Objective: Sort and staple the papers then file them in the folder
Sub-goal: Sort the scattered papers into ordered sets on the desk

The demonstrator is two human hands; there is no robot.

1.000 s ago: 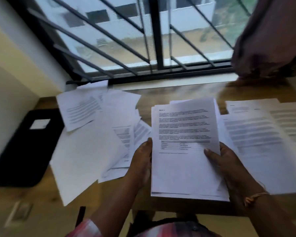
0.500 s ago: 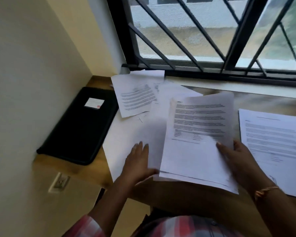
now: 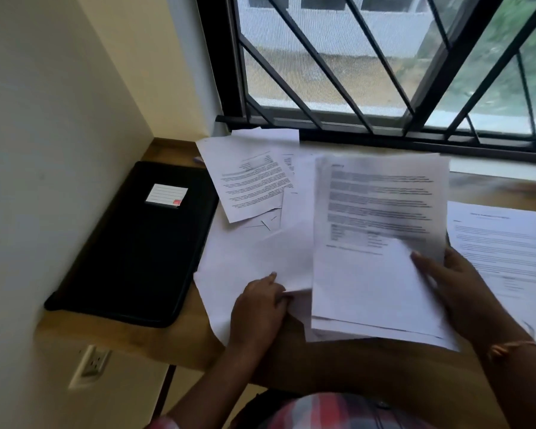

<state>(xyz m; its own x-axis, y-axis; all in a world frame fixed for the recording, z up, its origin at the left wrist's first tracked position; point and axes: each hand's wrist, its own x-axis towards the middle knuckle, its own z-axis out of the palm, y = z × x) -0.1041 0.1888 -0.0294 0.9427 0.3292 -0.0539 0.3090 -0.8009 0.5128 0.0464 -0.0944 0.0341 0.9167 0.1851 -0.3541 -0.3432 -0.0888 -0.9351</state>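
Right hand [image 3: 455,292]: you gripped the stack of white printed paper sheets [image 3: 375,274], thumb across the top page and fingers hidden beneath. This grip held the set together and tilted it toward you for reading.
Left hand [image 3: 257,308]: you pinched the near edge of a loose blank white sheet [image 3: 254,258] just left of the stack, probably to draw it out for checking.
Unsorted heap [image 3: 254,184]: overlapping white printed pages lay fanned beyond your left hand, within easy reach.
Single printed page [image 3: 502,243]: it lay flat on the brown wooden desk [image 3: 338,360] to the right of your right hand, apart from the heap and probably set aside.
Black rectangular folder with a white label [image 3: 136,252]: it lay closed to the left of your left hand, its edge beside the heap. Filing had not begun.
Stapler: none was in view.
Stage: sorting, by this evidence.
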